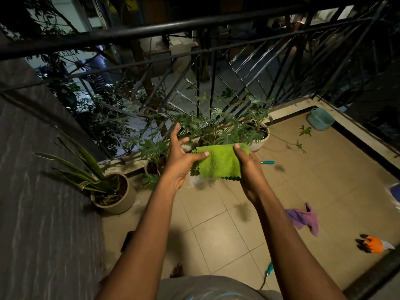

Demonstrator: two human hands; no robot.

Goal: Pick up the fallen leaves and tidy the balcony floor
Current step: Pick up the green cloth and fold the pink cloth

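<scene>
I hold a folded green cloth [218,162] up in front of me over the tiled balcony floor [281,202]. My right hand [249,167] grips its right side, thumb on top. My left hand [181,156] touches its left edge with the thumb, the other fingers spread apart. Green leaf sprigs [305,131] lie on the tiles at the far right, and another leafy stem [299,146] lies nearer the pots. A small brown leaf [177,270] lies near my body.
Potted plants [112,191] [257,135] line the black railing [194,27]. On the floor lie a purple cloth [305,219], an orange-and-black glove [372,244], a teal bucket [320,119] and two teal-handled tools [267,162] [269,269]. A dark wall stands on the left.
</scene>
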